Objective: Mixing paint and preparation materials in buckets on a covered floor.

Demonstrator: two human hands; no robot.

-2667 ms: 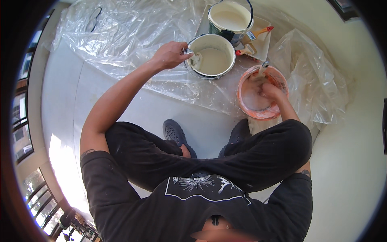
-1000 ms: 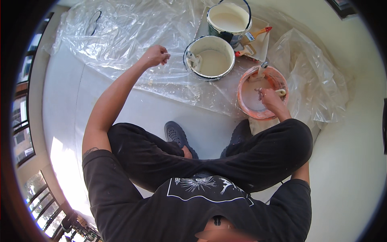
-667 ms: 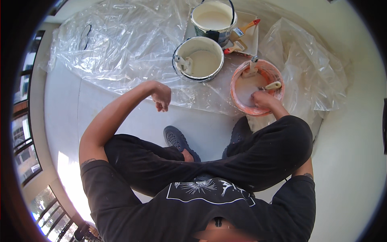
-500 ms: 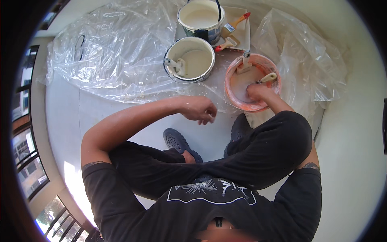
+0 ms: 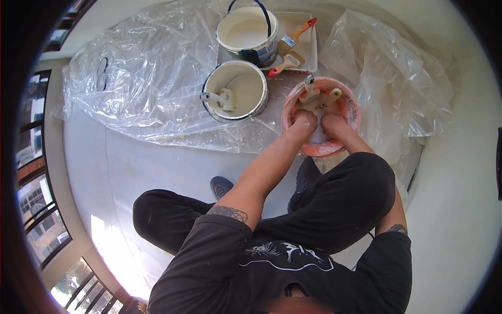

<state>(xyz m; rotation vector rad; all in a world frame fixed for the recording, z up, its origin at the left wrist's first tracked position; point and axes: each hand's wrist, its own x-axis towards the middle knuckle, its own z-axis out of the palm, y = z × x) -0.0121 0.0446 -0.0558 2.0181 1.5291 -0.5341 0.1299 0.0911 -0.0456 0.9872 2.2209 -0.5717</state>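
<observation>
Both of my hands are down inside an orange bucket of cloudy whitish water. My left hand is in the bucket's left half, beside my right hand. The fingers of both are hidden below the wrists and in the water, so I cannot tell whether they hold anything. Two handled tools lean in the bucket above my hands: a paint-spattered brush near the far rim, and a beige-handled tool next to my right hand, its lower end hidden.
Left of the orange bucket stands a bucket of cream paint with a brush inside. Behind it is another paint bucket with a raised handle. Two red-tipped brushes lie on a white tray. Crumpled plastic sheeting covers the floor.
My left hand has moved right and forward, from above the floor into the orange bucket. My right hand stays in the bucket; the beige-handled tool now leans farther left and more upright.
</observation>
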